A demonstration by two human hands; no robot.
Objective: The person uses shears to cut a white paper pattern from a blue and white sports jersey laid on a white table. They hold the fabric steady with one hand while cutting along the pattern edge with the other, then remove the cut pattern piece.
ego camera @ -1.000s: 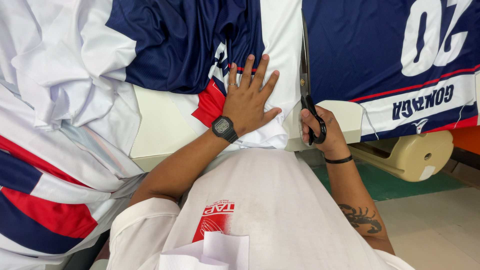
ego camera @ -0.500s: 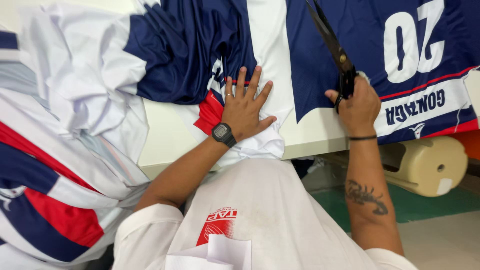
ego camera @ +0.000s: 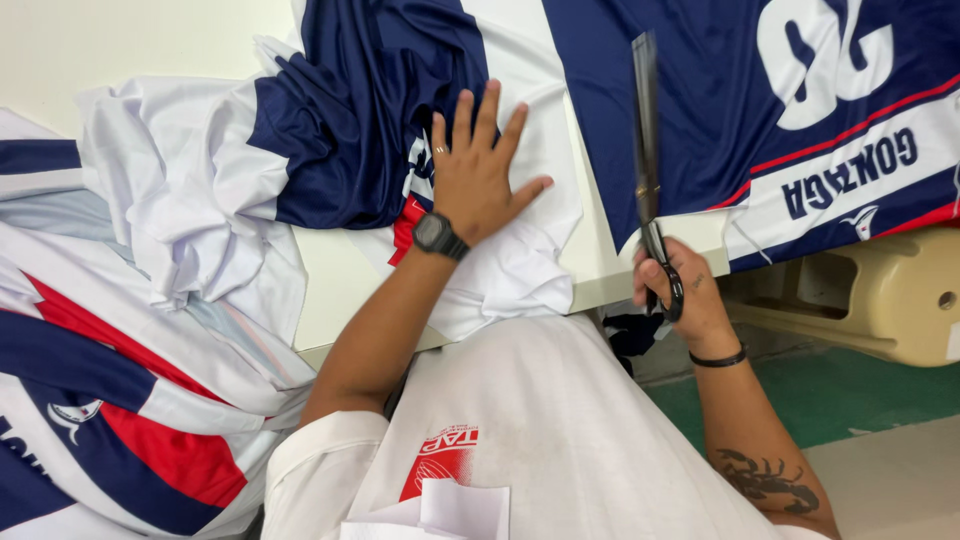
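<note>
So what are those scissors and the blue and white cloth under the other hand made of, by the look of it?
The scissors look like dark metal: long, thin, rigid blades with a dull sheen, and black handle loops around the right hand fingers, perhaps coated or plastic. The cloth looks like a smooth, thin synthetic knit, probably polyester: it bunches in soft folds and shines faintly where the left hand presses it flat.

A cream table [ego camera: 340, 270] is carrying bunched navy-and-white fabric [ego camera: 340, 130] and a flat navy printed panel [ego camera: 800, 120], seemingly overhanging its edge.
</note>
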